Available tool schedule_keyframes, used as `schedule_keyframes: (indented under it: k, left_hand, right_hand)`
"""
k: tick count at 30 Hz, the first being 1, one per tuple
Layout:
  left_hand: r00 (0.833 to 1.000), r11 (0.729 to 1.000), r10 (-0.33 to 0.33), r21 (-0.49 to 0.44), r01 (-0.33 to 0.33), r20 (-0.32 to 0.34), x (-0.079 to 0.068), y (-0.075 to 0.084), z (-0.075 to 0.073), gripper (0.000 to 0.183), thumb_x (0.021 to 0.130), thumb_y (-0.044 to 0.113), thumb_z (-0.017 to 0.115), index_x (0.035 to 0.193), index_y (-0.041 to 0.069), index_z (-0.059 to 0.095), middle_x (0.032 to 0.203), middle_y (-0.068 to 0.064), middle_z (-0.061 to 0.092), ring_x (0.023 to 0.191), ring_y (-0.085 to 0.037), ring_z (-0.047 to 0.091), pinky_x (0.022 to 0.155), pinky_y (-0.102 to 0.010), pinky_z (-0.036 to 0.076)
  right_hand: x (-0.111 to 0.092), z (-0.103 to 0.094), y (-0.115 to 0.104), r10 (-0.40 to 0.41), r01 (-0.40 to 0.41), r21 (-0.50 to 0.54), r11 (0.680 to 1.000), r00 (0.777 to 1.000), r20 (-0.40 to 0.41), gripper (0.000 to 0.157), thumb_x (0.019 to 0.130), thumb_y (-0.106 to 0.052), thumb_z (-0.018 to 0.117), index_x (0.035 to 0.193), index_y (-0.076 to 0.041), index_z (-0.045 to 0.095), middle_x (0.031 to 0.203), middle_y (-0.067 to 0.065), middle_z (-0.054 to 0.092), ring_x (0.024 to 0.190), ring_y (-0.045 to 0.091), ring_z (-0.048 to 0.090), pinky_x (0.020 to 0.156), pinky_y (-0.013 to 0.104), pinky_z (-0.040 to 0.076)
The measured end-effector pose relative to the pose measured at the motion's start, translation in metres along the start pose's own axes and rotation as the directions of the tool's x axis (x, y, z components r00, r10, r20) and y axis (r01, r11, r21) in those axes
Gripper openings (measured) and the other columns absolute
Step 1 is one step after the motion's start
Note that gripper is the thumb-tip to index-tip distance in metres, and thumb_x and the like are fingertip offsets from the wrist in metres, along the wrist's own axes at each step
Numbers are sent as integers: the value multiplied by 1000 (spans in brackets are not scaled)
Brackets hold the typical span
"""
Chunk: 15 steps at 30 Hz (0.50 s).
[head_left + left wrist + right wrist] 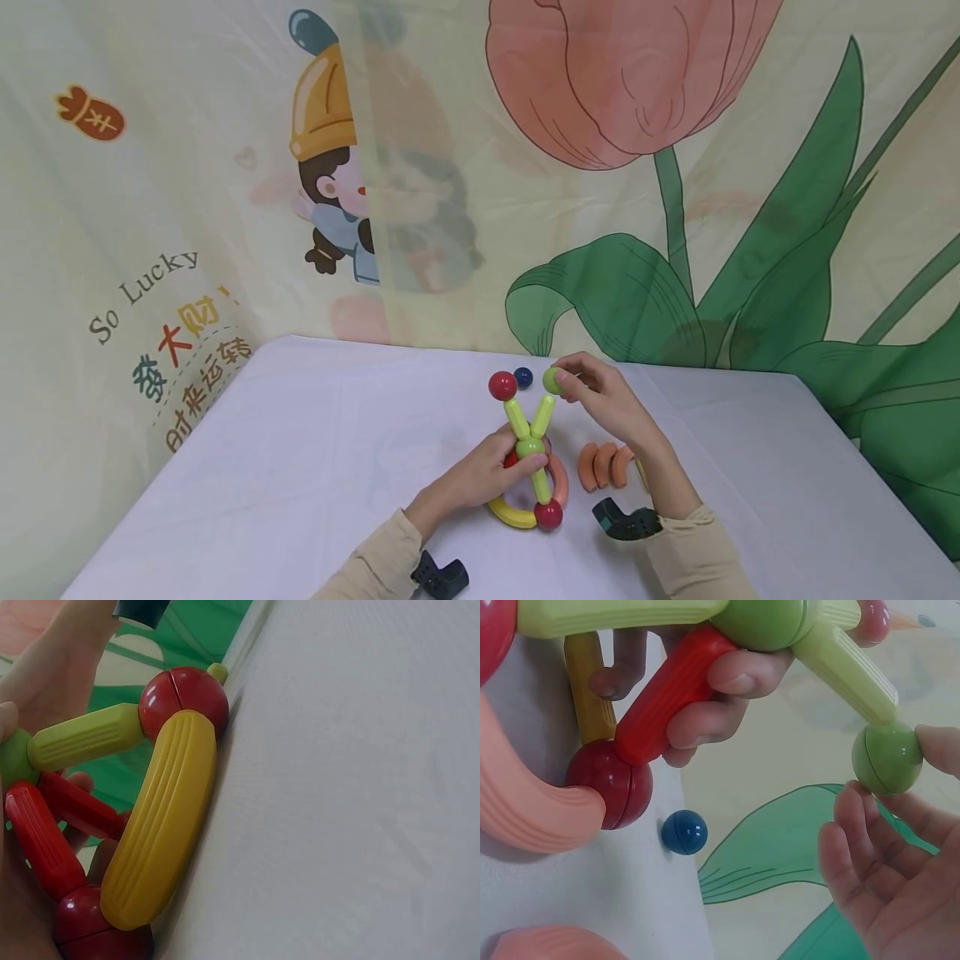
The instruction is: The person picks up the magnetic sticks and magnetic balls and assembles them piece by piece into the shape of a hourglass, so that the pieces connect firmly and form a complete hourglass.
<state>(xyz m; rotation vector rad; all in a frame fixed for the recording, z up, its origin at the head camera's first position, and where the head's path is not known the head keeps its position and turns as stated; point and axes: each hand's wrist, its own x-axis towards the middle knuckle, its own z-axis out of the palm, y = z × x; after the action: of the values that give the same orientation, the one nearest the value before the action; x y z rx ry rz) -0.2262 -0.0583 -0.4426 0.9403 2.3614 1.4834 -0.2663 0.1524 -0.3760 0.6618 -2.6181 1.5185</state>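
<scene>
Pinching a green ball in the right hand at a rod tip; gripping the ball-and-rod frame over the worktop with the left hand, apparently to steady it.

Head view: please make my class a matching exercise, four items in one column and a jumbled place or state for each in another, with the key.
Column one
1. Blue ball
2. Yellow curved rod
3. Right hand
4. Loose orange curved rods

Column two
A. in a row, right of the joined model
B. apart, beyond the model
C. pinching the outer green ball
D. ending at the red ball nearest the viewer

Pairs: 1-B, 2-D, 3-C, 4-A
</scene>
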Motion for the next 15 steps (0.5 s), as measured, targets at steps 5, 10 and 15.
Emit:
schedule_keyframes:
  k: [5,10,15]
  left_hand:
    - [1000,1000,-2,0,2,-1,0,0,0,28,96,38,50,113,17,53,103,5,56,95,-6,52,89,-23,45]
    - [1000,1000,3,7,-3,-6,0,0,0,30,96,38,50,114,14,53,103,5,56,96,-6,52,89,-23,45]
    - [1000,1000,7,13,-7,-8,0,-1,0,30,96,38,50,113,14,53,103,5,56,95,-6,52,88,-23,45]
  right_hand:
    - [-1,0,-1,-4,4,2,1000,1000,7,28,96,-32,54,115,-12,57,103,8,62,84,22,59,76,29,51]
    - [-2,0,-3,-6,6,3,1000,1000,19,27,96,-32,53,115,-13,57,103,7,62,84,23,60,77,30,50]
    - [-3,0,-5,-8,8,11,1000,1000,23,26,96,-33,53,115,-16,57,104,6,61,85,24,60,78,33,50]
